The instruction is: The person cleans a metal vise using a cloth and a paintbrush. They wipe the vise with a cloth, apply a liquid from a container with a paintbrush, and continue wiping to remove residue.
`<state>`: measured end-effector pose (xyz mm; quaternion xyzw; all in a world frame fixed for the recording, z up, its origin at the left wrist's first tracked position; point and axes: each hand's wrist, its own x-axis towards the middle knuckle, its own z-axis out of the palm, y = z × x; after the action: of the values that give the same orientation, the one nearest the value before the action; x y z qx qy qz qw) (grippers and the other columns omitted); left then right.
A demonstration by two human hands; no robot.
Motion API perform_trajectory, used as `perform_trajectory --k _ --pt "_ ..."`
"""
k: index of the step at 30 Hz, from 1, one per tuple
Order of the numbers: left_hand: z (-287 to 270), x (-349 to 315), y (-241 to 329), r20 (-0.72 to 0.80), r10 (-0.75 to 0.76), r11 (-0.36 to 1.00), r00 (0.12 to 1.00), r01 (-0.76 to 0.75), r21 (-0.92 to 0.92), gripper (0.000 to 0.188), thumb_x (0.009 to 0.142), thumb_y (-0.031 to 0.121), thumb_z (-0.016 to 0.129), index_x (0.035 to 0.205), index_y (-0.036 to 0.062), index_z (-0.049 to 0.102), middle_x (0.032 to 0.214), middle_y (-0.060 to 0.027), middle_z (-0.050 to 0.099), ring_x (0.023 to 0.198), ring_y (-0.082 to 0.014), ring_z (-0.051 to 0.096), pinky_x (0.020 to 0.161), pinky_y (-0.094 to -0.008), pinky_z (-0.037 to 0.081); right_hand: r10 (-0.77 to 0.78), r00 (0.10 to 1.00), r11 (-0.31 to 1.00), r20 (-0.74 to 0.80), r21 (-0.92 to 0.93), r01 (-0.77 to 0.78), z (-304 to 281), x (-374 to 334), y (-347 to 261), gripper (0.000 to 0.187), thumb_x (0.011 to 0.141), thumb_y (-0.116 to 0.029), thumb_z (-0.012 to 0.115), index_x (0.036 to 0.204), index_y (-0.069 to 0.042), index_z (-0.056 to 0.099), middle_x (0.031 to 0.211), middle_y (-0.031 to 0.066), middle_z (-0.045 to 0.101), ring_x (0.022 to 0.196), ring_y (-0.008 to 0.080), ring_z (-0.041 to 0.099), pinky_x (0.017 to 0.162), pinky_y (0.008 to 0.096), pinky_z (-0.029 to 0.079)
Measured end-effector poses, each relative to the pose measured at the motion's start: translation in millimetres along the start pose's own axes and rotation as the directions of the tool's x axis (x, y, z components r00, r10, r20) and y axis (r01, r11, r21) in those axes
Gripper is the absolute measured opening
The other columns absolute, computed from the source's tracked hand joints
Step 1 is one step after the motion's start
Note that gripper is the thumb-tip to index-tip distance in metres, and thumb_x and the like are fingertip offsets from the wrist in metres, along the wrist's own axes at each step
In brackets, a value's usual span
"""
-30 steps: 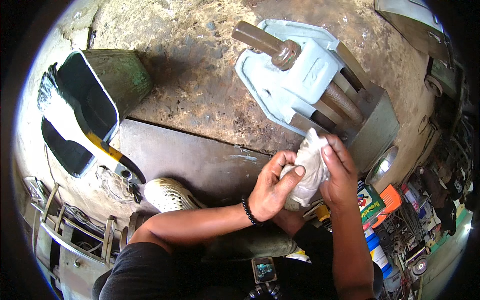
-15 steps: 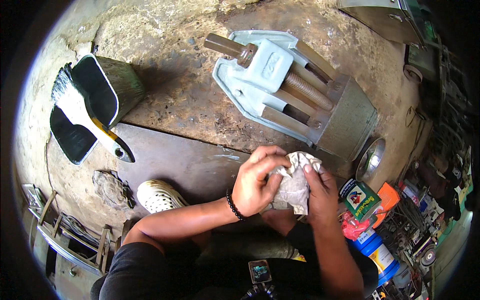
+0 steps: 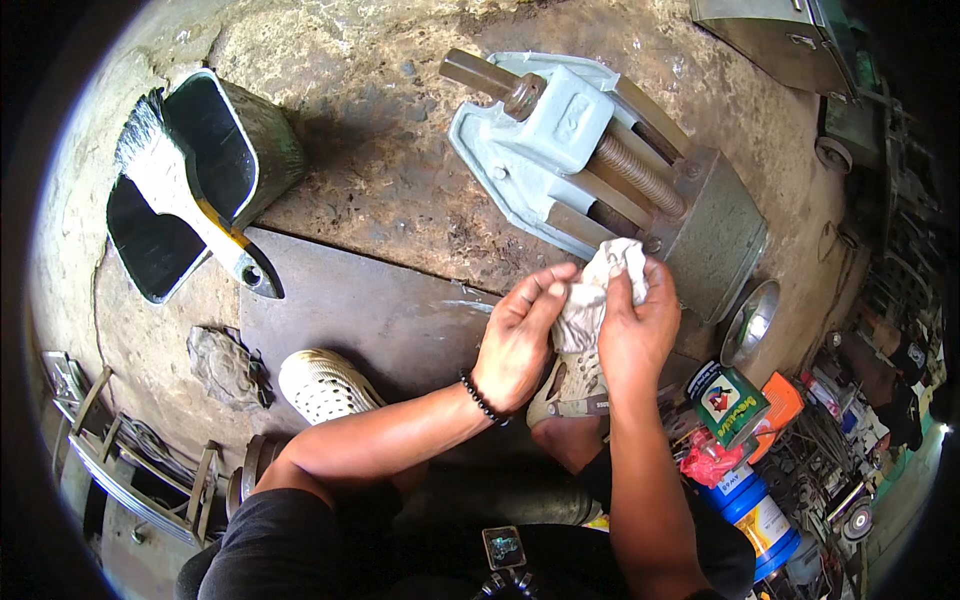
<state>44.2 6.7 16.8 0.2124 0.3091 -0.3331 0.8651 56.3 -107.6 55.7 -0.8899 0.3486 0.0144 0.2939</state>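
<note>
Two hands [image 3: 513, 348] hold a whitish rag [image 3: 580, 322], apparently above a shoe [image 3: 578, 388].

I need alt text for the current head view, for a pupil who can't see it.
A person's right hand grips a crumpled pale cloth, the left hand at its edge, with a partly pale-blue metal vise beyond. To the left, a paintbrush lies across the opening of a dark-lined container; a green can is at the right.
</note>
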Motion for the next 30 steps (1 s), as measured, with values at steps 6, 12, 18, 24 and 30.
perform_trajectory --k 6,12,18,24,30 --pt "-3.7 12.7 -12.0 -0.040 -0.122 0.992 0.992 0.123 0.029 0.025 0.102 0.017 0.051 0.118 -0.0006 0.060 0.105 -0.0047 0.068 0.087 -0.0100 0.062 0.078 -0.0274 0.051 -0.171 0.966 0.973 -0.195 -0.185 0.135 34.4 14.9 -9.7 0.022 0.085 -0.009 0.060 0.098 0.008 0.060 0.079 0.0258 0.066 0.078 0.0413 0.068 0.073 0.0450 0.052" --pt "-17.1 -1.9 4.8 -0.099 0.090 0.944 0.991 -0.053 0.325 0.022 0.101 0.012 0.052 0.111 -0.0031 0.066 0.092 0.0014 0.067 0.079 -0.0035 0.052 0.069 -0.0224 0.046 -0.082 0.994 0.994 -0.078 -0.075 0.076 54.0 8.5 -29.6 0.014 0.085 -0.006 0.059 0.093 0.006 0.060 0.072 0.0258 0.064 0.066 0.0383 0.067 0.061 0.0433 0.051" --pt "-21.1 -37.0 27.6 -0.034 0.239 0.903 0.971 -0.209 0.375 0.020 0.100 0.010 0.054 0.109 -0.0045 0.064 0.092 -0.0002 0.064 0.083 -0.0054 0.053 0.071 -0.0242 0.047 -0.179 0.976 0.818 0.123 0.570 0.078 48.0 -18.0 -46.9 0.009 0.094 -0.001 0.054 0.101 0.002 0.058 0.089 0.0044 0.064 0.079 0.0094 0.060 0.069 0.0264 0.051" --pt "-7.6 -33.2 0.0 0.178 0.219 0.767 0.959 -0.282 0.577 0.020 0.098 0.011 0.055 0.111 -0.0028 0.062 0.089 -0.0169 0.062 0.079 -0.0193 0.056 0.076 -0.0329 0.048 -0.015 1.000 0.996 -0.016 0.084 0.016 9.1 -11.3 -8.5 0.012 0.091 -0.006 0.057 0.098 0.003 0.060 0.084 0.0104 0.065 0.080 0.0144 0.063 0.070 0.0303 0.050" --pt "-17.9 -13.1 8.8 0.076 0.200 0.688 0.977 -0.195 0.699 0.025 0.100 0.016 0.049 0.105 -0.0045 0.062 0.091 -0.0217 0.064 0.087 -0.0271 0.061 0.080 -0.0377 0.047 -0.096 0.987 0.995 -0.131 -0.023 0.094 50.9 10.1 -11.6 0.011 0.085 -0.003 0.057 0.094 0.003 0.060 0.077 0.0198 0.067 0.067 0.0287 0.067 0.063 0.0394 0.051"
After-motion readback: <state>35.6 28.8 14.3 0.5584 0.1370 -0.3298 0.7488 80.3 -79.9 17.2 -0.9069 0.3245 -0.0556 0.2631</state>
